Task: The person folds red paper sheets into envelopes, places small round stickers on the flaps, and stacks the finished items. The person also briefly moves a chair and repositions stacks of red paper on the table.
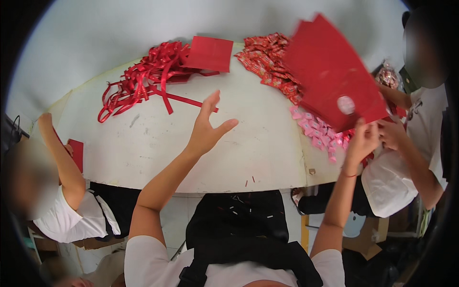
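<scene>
from where i stand, the person at the near edge of the pale white table (267, 160) has the right hand (362, 143) pinched on the near end of a large, flat, red oblong piece (330, 71) with a pale oval patch, fingers and thumb closed together there. the piece hangs over the table's right part, slanting toward the far edge and covering some of a pile of small, shiny, red-patterned packets (265, 64) and small pink wrapped pieces (315, 131). a co-worker's hand (393, 135) is just beside its near right corner; i cannot tell whether it touches.

the left hand (206, 131) is empty, thumb spread wide from the fingers, over the middle of the table, near the loose end of a tangle of glossy red ribbons (143, 81). a smaller flat red square (209, 53) lies on that tangle by the far edge.

i'd judge the step in hand to be shifting the big red piece about by one end. the next move seems to call for a steady right pinch, with the free left hand coming across to support the sagging far end.
</scene>
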Available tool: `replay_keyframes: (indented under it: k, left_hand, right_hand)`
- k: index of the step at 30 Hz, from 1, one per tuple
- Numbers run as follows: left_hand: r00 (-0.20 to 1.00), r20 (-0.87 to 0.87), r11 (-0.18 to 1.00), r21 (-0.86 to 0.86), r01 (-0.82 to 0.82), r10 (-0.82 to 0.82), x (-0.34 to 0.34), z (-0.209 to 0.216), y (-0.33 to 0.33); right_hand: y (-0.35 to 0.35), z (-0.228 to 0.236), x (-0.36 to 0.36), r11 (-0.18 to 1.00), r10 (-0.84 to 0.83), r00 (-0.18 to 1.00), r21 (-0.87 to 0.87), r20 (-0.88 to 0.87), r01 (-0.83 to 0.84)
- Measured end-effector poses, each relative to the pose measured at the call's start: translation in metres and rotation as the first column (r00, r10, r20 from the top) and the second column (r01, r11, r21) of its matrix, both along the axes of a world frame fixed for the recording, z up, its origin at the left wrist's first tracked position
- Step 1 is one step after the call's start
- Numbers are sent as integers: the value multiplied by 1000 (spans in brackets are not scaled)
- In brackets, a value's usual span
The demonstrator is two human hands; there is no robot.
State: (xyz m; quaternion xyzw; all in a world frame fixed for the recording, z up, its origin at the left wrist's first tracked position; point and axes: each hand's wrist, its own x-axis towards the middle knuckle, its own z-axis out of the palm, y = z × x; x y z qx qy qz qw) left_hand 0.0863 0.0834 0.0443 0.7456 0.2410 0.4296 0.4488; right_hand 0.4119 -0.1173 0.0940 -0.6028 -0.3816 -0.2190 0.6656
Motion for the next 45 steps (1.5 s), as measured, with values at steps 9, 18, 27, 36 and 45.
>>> replay_keyframes:
  k: [9, 18, 27, 36, 45]
  left_hand:
    - [1000, -28, 965, -264, -13, 6, -23, -39, -5]
    - [998, 15, 968, -246, 56, -54, -46, -24, -35]
    - [972, 131, 847, -523, -99, 195, -41, -40, -21]
    - [993, -21, 789, -605, -102, 112, -64, -39, -3]
    - [893, 221, 730, -666, -155, 391, -117, -42, 62]
  right_hand:
    - [5, -127, -120, 655, 674, 474, 163, -566, -738]
    - [16, -132, -119, 702, 552, 450, 101, -702, -705]
    - [10, -116, -119, 571, 605, 353, 80, -714, -817]
    - [1, -119, -121, 627, 567, 186, 274, -803, -729]
    - [-20, -112, -90, 729, 499, 435, 93, -749, -678]
